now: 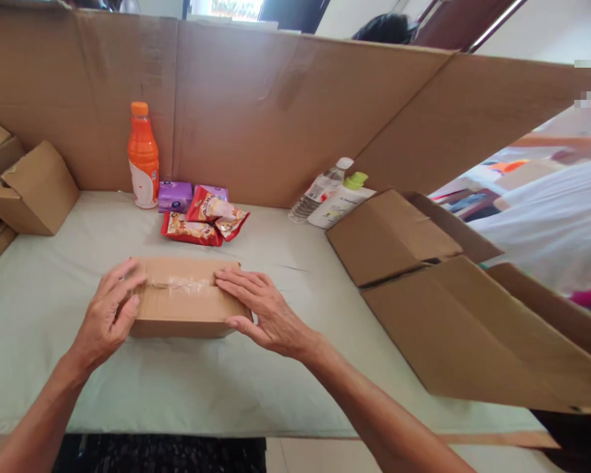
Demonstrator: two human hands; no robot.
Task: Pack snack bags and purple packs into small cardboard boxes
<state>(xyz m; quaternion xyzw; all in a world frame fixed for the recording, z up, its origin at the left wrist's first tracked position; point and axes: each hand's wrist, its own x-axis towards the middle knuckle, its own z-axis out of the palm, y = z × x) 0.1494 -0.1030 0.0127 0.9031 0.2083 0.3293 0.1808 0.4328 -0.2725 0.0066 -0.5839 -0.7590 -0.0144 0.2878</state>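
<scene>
A small closed cardboard box (182, 309) sits on the pale cloth in front of me, with clear tape along its top seam. At its left end is my left hand (109, 312), fingers apart and slightly bent, the fingertips blurred over the top edge. My right hand (268, 309) rests on the right end, fingers stretched flat on the top and the thumb at the near edge. Behind the box lie red snack packets (192, 230) and purple tissue packs (175, 196). An orange drink bottle (143, 157) stands upright beside them.
A clear water bottle (318, 194) and a white bottle with a green cap (342, 203) lean against the tall cardboard wall (256, 112). Open cardboard boxes (448, 328) stand at the right. More boxes (39, 187) are at the left. Another person's white clothing (551, 217) shows at far right.
</scene>
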